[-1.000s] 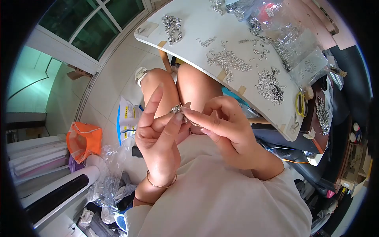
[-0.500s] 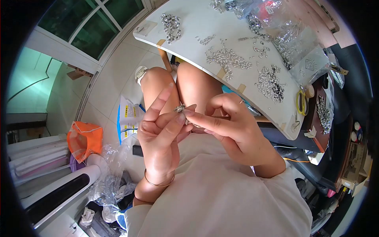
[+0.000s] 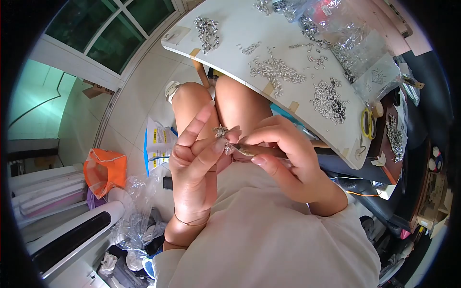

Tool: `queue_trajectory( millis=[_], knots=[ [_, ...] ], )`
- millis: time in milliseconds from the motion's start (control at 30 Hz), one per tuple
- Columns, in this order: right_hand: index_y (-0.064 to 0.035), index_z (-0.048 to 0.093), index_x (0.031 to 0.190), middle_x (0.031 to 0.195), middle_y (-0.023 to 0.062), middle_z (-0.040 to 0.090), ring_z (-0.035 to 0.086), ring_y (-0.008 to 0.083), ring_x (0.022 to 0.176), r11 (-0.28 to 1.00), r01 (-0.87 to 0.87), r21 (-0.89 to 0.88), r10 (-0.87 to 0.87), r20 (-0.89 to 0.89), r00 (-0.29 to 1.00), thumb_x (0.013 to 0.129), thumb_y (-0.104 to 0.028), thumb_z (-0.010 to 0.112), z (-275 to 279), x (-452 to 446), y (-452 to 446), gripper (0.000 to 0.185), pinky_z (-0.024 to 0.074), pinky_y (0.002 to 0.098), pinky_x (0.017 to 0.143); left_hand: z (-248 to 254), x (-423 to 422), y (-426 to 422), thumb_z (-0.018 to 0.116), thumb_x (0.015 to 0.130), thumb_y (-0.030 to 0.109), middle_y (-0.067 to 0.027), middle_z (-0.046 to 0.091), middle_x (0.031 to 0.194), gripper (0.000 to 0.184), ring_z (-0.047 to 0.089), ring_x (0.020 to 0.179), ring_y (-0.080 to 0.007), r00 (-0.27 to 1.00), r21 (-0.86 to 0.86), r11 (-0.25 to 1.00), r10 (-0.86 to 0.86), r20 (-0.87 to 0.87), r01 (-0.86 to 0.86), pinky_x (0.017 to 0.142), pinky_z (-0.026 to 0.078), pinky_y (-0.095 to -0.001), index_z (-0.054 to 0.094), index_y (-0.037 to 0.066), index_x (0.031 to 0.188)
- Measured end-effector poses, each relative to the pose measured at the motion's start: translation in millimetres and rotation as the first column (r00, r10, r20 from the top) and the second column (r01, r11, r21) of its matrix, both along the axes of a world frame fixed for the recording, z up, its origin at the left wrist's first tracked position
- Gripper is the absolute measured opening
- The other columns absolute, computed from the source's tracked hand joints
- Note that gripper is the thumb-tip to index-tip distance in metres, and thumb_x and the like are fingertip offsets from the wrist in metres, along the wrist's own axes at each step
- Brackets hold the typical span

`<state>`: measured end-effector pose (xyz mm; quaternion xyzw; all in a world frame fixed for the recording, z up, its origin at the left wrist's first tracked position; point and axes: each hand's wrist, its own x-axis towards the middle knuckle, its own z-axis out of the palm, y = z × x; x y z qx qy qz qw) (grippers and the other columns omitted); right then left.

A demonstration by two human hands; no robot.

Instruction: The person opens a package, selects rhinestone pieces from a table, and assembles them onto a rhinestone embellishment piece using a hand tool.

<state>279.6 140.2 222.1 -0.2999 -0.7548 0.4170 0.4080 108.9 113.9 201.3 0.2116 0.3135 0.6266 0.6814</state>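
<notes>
My left hand [image 3: 194, 161] pinches a small silvery jewellery piece [image 3: 221, 132] between thumb and fingers, its index finger stretched upward. Close beside it, my right hand [image 3: 293, 161] holds a slim, pointed metal tool [image 3: 242, 150] between thumb and fingers. The tool's tip is at the lower side of the piece, by the left thumb. Most of the tool is hidden by the right hand, so its exact kind does not show. Both hands are above my lap.
On the white table [image 3: 230, 62] lie several heaps of silvery pieces [image 3: 276, 72], plastic bags [image 3: 374, 79] and yellow-handled scissors [image 3: 368, 124]. An orange bag [image 3: 103, 170] and a blue-white packet [image 3: 158, 144] are on the floor at left.
My right index finger and thumb have drawn back from the jewellery piece and moved apart, showing the pointed tool. The left hand keeps its pinch with little movement.
</notes>
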Motion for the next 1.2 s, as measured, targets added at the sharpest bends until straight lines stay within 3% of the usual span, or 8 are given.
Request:
queue_trajectory(
  millis=[167, 400, 500, 600, 700, 867, 1200],
  knots=[
    [0.0, 0.054, 0.103, 0.088, 0.0108, 0.054, 0.054, 0.0218, 0.079, 0.999, 0.004, 0.033, -0.003, -0.013, 1.0, 0.08, 0.004, 0.051, -3, -2, 0, 0.024, 0.0439, 0.0297, 0.069, 0, 0, -1, 0.054, 0.081, -0.004, -0.0097, 0.066, 0.083, 0.053, 0.061, 0.097, -0.0255, 1.0, 0.016, 1.0, -0.003, -0.012, 0.003, 0.088, 0.049, -0.0383, 0.035, -0.002, 0.131],
    [0.0009, 0.053, 0.103, 0.089, 0.0106, 0.056, 0.055, 0.02, 0.075, 0.999, -0.033, -0.016, 0.033, -0.016, 0.999, 0.081, 0.002, 0.052, -6, 2, -1, 0.022, 0.0446, 0.0291, 0.066, 0, -1, -2, 0.054, 0.08, -0.005, -0.0115, 0.066, 0.087, 0.054, 0.061, 0.095, -0.0256, 0.999, 0.021, 1.0, -0.021, 0.025, 0.021, 0.088, 0.048, -0.0373, 0.035, -0.001, 0.131],
    [0.0019, 0.053, 0.101, 0.09, 0.0113, 0.059, 0.057, 0.0187, 0.068, 0.979, -0.001, -0.203, -0.024, -0.122, 0.992, 0.083, 0.0, 0.053, -8, -2, -7, 0.019, 0.0449, 0.0275, 0.06, -2, -1, -3, 0.055, 0.08, -0.006, -0.0128, 0.067, 0.086, 0.056, 0.062, 0.094, -0.0248, 1.0, 0.077, 0.997, 0.004, -0.018, -0.003, 0.086, 0.048, -0.0355, 0.034, -0.001, 0.132],
    [0.002, 0.054, 0.1, 0.091, 0.0118, 0.062, 0.059, 0.0179, 0.066, 0.989, 0.035, -0.141, -0.061, -0.181, 0.982, 0.084, -0.001, 0.053, -10, -10, -9, 0.016, 0.0442, 0.0255, 0.056, -1, 2, -4, 0.055, 0.079, -0.007, -0.0129, 0.067, 0.086, 0.058, 0.062, 0.092, -0.0238, 0.994, 0.161, 0.986, 0.055, -0.09, -0.04, 0.084, 0.049, -0.0346, 0.032, -0.001, 0.132],
    [0.0019, 0.054, 0.1, 0.089, 0.0111, 0.062, 0.061, 0.0189, 0.069, 0.998, 0.061, 0.033, -0.059, -0.058, 0.997, 0.084, 0.0, 0.053, -11, -7, -7, 0.017, 0.0445, 0.0253, 0.057, 0, 5, -7, 0.054, 0.08, -0.009, -0.0131, 0.066, 0.088, 0.059, 0.062, 0.092, -0.0235, 0.971, 0.261, 0.961, 0.143, -0.192, -0.09, 0.085, 0.049, -0.0352, 0.029, -0.002, 0.133],
    [0.0007, 0.054, 0.101, 0.087, 0.0108, 0.061, 0.06, 0.0208, 0.067, 0.996, 0.056, 0.064, -0.049, -0.104, 0.993, 0.082, -0.001, 0.055, -10, -10, -8, 0.019, 0.0445, 0.0273, 0.059, -3, 6, -8, 0.051, 0.082, -0.012, -0.0142, 0.065, 0.094, 0.06, 0.062, 0.093, -0.0241, 0.931, 0.452, 0.888, 0.234, -0.281, -0.087, 0.084, 0.05, -0.0341, 0.024, -0.004, 0.135],
    [0.0015, 0.053, 0.101, 0.079, 0.0106, 0.058, 0.057, 0.0212, 0.062, 0.981, 0.049, 0.186, -0.037, -0.071, 0.997, 0.08, 0.001, 0.057, -10, -9, -7, 0.021, 0.0425, 0.0284, 0.055, -8, 5, -12, 0.05, 0.082, -0.013, -0.0171, 0.063, 0.097, 0.065, 0.06, 0.098, -0.0264, 0.791, 0.628, 0.777, 0.406, -0.458, -0.035, 0.087, 0.048, -0.0346, 0.014, -0.007, 0.136]
  ],
)
